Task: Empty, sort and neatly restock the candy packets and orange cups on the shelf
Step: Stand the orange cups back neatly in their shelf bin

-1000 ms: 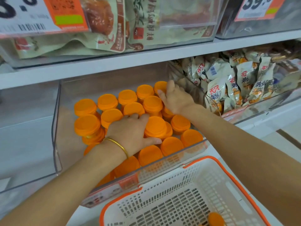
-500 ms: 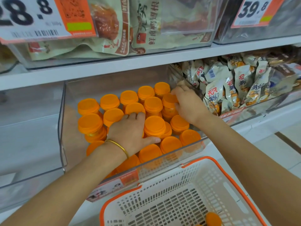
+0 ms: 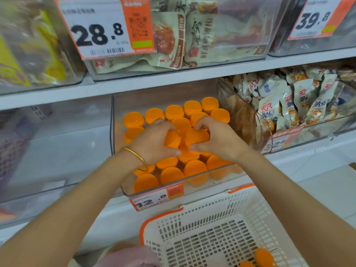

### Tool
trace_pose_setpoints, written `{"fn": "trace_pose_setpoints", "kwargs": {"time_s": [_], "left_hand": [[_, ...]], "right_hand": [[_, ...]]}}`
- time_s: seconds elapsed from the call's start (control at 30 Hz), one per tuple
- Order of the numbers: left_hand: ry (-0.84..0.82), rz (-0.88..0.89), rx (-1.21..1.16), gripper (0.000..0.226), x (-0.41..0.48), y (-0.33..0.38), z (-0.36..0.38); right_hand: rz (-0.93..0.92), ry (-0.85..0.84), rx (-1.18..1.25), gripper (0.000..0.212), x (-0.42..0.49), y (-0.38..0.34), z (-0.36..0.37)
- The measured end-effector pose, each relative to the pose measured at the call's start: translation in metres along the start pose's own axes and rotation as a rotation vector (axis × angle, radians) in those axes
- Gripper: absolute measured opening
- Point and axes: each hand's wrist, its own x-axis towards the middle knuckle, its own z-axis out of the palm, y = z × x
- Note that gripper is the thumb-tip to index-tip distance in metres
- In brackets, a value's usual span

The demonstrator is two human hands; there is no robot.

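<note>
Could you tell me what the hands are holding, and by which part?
Left hand and right hand each grip orange cups around their lidded tops.

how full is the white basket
Nearly empty: two orange cups lie at the near right of the white basket; the rest of its visible floor is bare.

cups (image 3: 174, 112) in bin (image 3: 154, 97) | packets (image 3: 273, 112) right | basket (image 3: 212, 209) below, nearer

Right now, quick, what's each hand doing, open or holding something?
Left hand: curled round an orange cup in the clear bin.
Right hand: curled round a neighbouring orange cup.
</note>
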Motion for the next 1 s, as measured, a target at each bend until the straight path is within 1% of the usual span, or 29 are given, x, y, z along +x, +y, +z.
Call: {"fn": "trace_pose_setpoints", "kwargs": {"time_s": [0.03, 0.1, 0.17, 0.23, 0.4, 0.57, 0.7, 0.83, 0.87, 0.93, 0.97, 1.0], "left_hand": [[-0.003, 0.008, 0.023, 0.069, -0.006, -0.006, -0.008], [-0.043, -0.004, 0.166, 0.071, -0.018, -0.018, -0.017], [-0.086, -0.021, 0.364, 0.069, -0.027, -0.024, -0.018], [-0.121, -0.021, 0.501, 0.066, -0.029, -0.026, -0.014], [-0.172, -0.009, 0.674, 0.062, -0.026, -0.025, -0.009], [-0.167, -0.004, 0.663, 0.06, -0.027, -0.033, -0.015], [-0.149, -0.043, 0.667, 0.057, -0.027, -0.034, -0.015], [-0.136, -0.066, 0.651, 0.057, -0.028, -0.033, -0.015], [-0.13, -0.059, 0.637, 0.057, -0.03, -0.032, -0.017], [-0.077, -0.043, 0.58, 0.055, -0.037, -0.03, -0.018], [-0.012, -0.026, 0.529, 0.053, -0.043, -0.028, -0.019], [0.089, 0.015, 0.453, 0.051, -0.049, -0.025, -0.018]], "right_hand": [[0.0, 0.02, 0.062, 0.051, -0.001, -0.006, 0.001], [0.002, 0.01, 0.129, 0.051, -0.001, -0.019, 0.007], [0.005, -0.015, 0.11, 0.052, 0.001, -0.029, 0.019], [0.01, -0.015, 0.079, 0.054, 0.004, -0.034, 0.035], [-0.035, -0.04, 0.025, 0.05, 0.01, -0.033, 0.058], [-0.016, -0.058, 0.069, 0.05, 0.011, -0.03, 0.061], [-0.023, -0.046, -0.01, 0.051, 0.014, -0.033, 0.065], [-0.021, -0.073, -0.056, 0.049, 0.009, -0.037, 0.06], [-0.023, -0.049, -0.058, 0.046, 0.004, -0.038, 0.055], [-0.02, 0.051, -0.017, 0.037, -0.013, -0.042, 0.041], [-0.023, 0.111, 0.024, 0.033, -0.026, -0.044, 0.032], [-0.024, 0.163, 0.071, 0.028, -0.038, -0.045, 0.025]]}}
